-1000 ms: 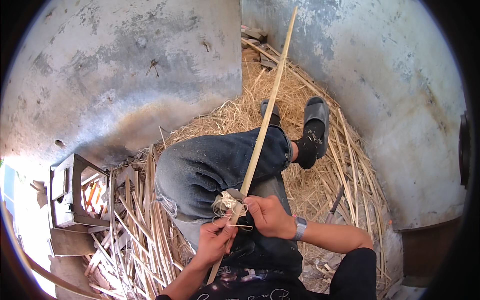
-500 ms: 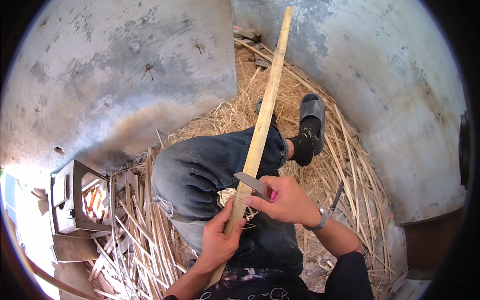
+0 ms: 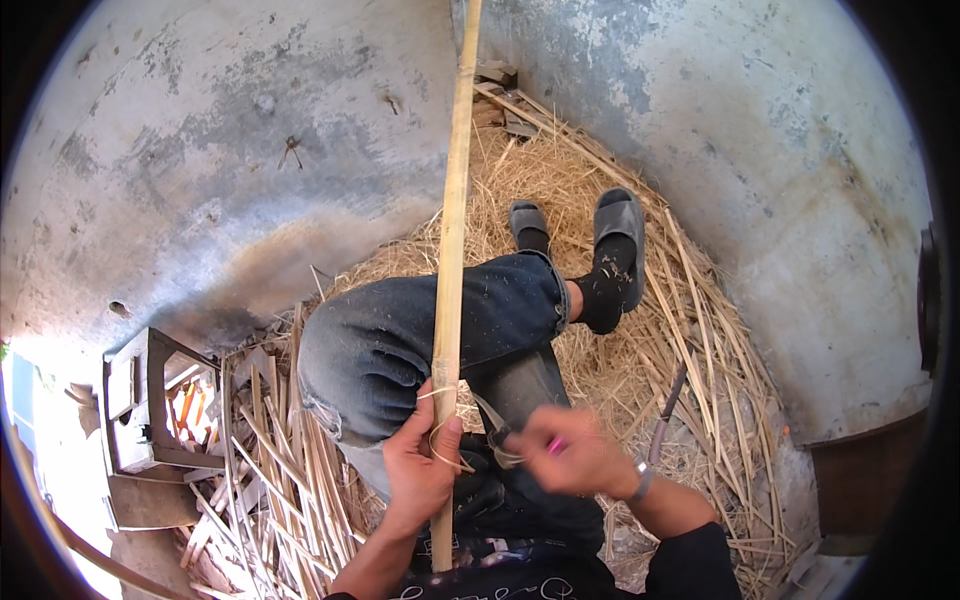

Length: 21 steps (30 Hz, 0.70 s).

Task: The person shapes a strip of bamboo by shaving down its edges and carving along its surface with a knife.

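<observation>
At your twelve o'clock, two grey slippers rest on a bed of straw against the stained concrete wall. At eight o'clock, split bamboo strips lie piled beside a small metal box stove.

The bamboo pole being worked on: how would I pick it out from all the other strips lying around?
Start at the seated person's bent knee in blue jeans, in the middle of the straw-covered floor. One long pale bamboo pole runs up across that knee to the top of the view, gripped low down by the left hand. Unlike the short split strips heaped on the floor at left, it is whole, long and held.
</observation>
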Tool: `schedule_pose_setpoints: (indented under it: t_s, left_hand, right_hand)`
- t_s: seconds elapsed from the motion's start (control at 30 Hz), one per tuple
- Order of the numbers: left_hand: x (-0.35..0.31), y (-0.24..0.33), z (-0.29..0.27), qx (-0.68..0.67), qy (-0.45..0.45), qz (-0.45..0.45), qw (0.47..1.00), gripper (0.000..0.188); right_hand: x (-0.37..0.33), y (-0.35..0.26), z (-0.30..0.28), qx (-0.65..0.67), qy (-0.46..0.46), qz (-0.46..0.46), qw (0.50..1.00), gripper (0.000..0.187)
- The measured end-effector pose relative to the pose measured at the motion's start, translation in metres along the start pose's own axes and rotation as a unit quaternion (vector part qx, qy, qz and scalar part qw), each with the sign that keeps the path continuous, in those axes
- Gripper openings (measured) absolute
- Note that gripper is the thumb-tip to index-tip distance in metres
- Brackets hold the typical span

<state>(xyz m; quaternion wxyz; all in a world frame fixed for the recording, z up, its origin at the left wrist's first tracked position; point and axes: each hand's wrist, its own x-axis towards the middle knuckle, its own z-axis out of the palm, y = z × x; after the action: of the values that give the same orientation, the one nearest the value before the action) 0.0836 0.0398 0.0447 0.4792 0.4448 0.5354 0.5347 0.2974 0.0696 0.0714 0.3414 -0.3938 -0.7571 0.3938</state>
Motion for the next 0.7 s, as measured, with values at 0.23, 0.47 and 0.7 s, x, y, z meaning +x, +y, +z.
schedule_pose_setpoints:
  t_s: [0.23, 0.47, 0.7]
  left_hand:
    - [-0.003, 0.021, -0.028, -0.198, -0.121, -0.110, 0.966, 0.052]
    - [0.004, 0.022, -0.034, -0.278, -0.232, -0.086, 0.928, 0.058]
    - [0.007, 0.016, -0.013, -0.192, -0.160, -0.064, 0.966, 0.055]
  right_hand:
    - [-0.012, 0.068, -0.176, -0.311, 0.573, 0.078, 0.754, 0.032]
    - [-0.073, 0.081, -0.265, -0.404, 0.730, 0.150, 0.531, 0.045]
    - [0.025, -0.028, -0.041, -0.017, 0.044, 0.047, 0.998, 0.051]
